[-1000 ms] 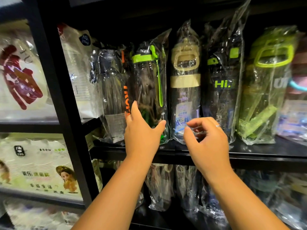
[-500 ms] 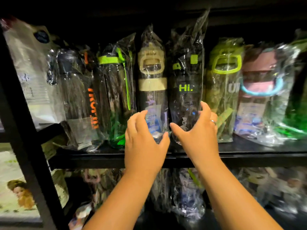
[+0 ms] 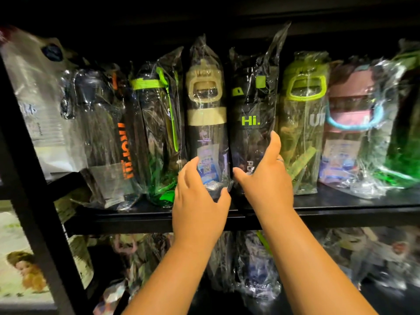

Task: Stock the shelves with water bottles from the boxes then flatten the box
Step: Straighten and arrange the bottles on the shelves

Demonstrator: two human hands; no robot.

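Observation:
Water bottles wrapped in clear plastic stand in a row on a black shelf [image 3: 341, 211]. My left hand [image 3: 198, 201] wraps around the base of the beige-capped bottle [image 3: 205, 123]. My right hand [image 3: 267, 178] grips the lower part of the black "Hi." bottle [image 3: 251, 105], thumb on its left side and fingers up its right side. To the left stand a green-strapped bottle [image 3: 159, 123] and a clear bottle with orange lettering [image 3: 106, 133]. On the right are a lime-handled bottle [image 3: 304, 114] and a pink bottle with a blue strap [image 3: 350, 123]. No box is in view.
A black upright post [image 3: 29, 178] bounds the shelf on the left, with white packaged goods [image 3: 38, 98] beside it. The shelf below holds more wrapped bottles [image 3: 256, 280]. Printed packages [image 3: 20, 264] sit at lower left. A green wrapped item [image 3: 406, 133] is at far right.
The view shifted right along the shelf. My left hand moved from the green-strapped bottle to the beige-capped one. My right hand closed on the "Hi." bottle.

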